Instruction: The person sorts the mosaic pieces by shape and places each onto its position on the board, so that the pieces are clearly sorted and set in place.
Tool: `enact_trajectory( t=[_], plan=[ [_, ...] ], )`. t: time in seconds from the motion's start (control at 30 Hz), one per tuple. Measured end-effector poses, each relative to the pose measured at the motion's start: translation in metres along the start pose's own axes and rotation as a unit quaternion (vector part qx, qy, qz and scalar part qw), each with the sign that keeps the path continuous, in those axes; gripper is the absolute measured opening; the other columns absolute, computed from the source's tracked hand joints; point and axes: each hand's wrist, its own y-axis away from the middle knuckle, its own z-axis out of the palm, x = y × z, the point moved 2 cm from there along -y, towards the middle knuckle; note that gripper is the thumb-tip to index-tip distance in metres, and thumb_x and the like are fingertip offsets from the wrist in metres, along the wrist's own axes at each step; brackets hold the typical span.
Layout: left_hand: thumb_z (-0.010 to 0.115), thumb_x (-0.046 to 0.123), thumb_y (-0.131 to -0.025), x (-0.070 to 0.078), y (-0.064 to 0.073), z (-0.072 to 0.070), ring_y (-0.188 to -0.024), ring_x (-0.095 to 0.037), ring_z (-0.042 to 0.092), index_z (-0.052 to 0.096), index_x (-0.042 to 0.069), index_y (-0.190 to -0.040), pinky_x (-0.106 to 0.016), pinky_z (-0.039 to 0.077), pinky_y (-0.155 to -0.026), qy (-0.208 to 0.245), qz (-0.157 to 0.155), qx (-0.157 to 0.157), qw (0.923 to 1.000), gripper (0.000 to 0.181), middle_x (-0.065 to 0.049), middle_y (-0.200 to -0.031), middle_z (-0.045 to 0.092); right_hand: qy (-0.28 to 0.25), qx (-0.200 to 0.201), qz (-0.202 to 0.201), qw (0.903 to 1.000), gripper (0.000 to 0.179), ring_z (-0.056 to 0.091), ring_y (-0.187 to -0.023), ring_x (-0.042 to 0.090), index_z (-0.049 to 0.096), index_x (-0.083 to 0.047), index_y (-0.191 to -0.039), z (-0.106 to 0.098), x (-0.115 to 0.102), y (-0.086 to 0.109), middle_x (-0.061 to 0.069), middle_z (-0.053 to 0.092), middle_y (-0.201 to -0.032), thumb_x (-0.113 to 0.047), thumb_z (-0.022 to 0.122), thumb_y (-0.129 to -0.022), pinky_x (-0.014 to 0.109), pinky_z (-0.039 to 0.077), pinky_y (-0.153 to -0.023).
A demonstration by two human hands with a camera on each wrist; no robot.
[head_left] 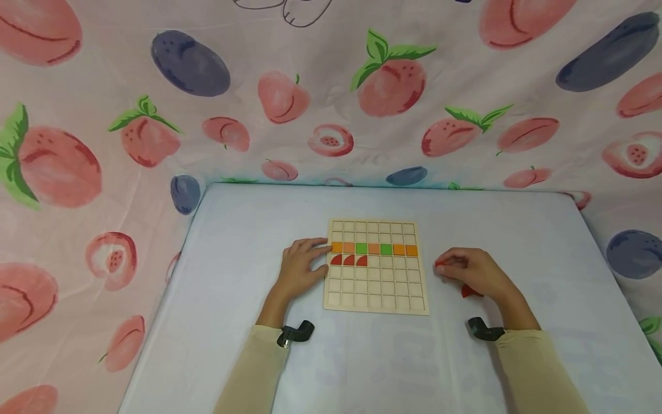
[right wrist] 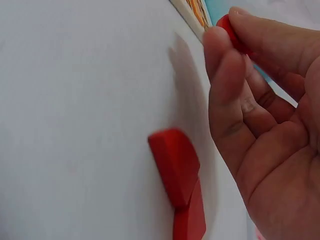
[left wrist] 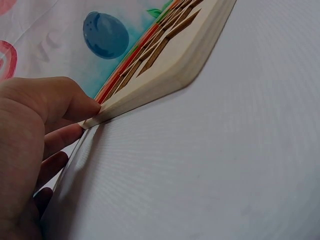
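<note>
A square wooden grid board [head_left: 376, 293] lies flat on the table, divided into small square cells. One row holds orange, peach and green square tiles; below it, three red quarter-round pieces [head_left: 349, 261] fill the leftmost cells. My left hand [head_left: 301, 267] touches the board's left edge with thumb and fingertips, the fingers fairly straight. Right of the board, my right hand [head_left: 473, 270] pinches a red piece [right wrist: 233, 34] between thumb and fingers, raised above the table; most of it is hidden. Two red quarter-round blocks [right wrist: 176, 167] lie touching each other on the table beneath that hand.
A white cloth covers the table [head_left: 393, 368]. Behind and at the sides hangs a curtain [head_left: 331, 57] printed with fruit. Dark wrist camera mounts [head_left: 297, 332] sit at both sleeve cuffs.
</note>
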Motion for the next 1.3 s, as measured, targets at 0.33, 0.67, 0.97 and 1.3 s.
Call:
enact_trajectory(
  t=[0.33, 0.67, 0.97, 1.3],
  plan=[
    [0.068, 0.027, -0.088, -0.001, -0.001, 0.001, -0.136, -0.023, 0.046, 0.07, 0.022, -0.133, -0.05, 0.034, -0.104, 0.007, 0.006, 0.002, 1.0, 0.045, 0.005, -0.147, 0.058, -0.033, -0.012, -0.018, 0.9992, 0.028, 0.071, -0.095, 0.017, 0.071, -0.018, -0.122, 0.009, -0.007, -0.009, 0.005, 0.072, -0.106, -0.028, 0.072, -0.095, 0.022, 0.054, -0.082],
    [0.068, 0.027, -0.089, -0.001, -0.001, 0.0, -0.136, -0.023, 0.045, 0.069, 0.023, -0.134, -0.05, 0.034, -0.106, 0.005, -0.004, -0.005, 1.0, 0.045, 0.005, -0.148, 0.057, -0.024, 0.001, -0.029, 0.9993, 0.019, 0.067, -0.094, 0.02, 0.069, -0.018, -0.107, 0.018, -0.023, -0.018, 0.002, 0.072, -0.1, -0.03, 0.075, -0.093, 0.028, 0.054, -0.084],
    [0.068, 0.026, -0.089, 0.0, -0.001, 0.0, -0.136, -0.023, 0.046, 0.07, 0.022, -0.133, -0.05, 0.034, -0.106, 0.009, 0.001, -0.001, 1.0, 0.045, 0.005, -0.147, 0.058, -0.065, -0.003, -0.035, 0.9973, 0.025, 0.067, -0.09, 0.019, 0.069, -0.013, -0.11, 0.028, -0.035, -0.027, 0.009, 0.07, -0.106, -0.029, 0.076, -0.092, 0.022, 0.055, -0.078],
    [0.068, 0.027, -0.088, -0.001, -0.001, 0.0, -0.136, -0.023, 0.046, 0.07, 0.023, -0.133, -0.05, 0.034, -0.104, 0.008, 0.0, -0.004, 1.0, 0.045, 0.006, -0.147, 0.058, -0.061, 0.001, -0.06, 0.9963, 0.023, 0.066, -0.085, 0.017, 0.072, -0.01, -0.103, 0.04, -0.051, -0.038, 0.006, 0.073, -0.096, -0.025, 0.08, -0.088, 0.022, 0.054, -0.076]
  ],
)
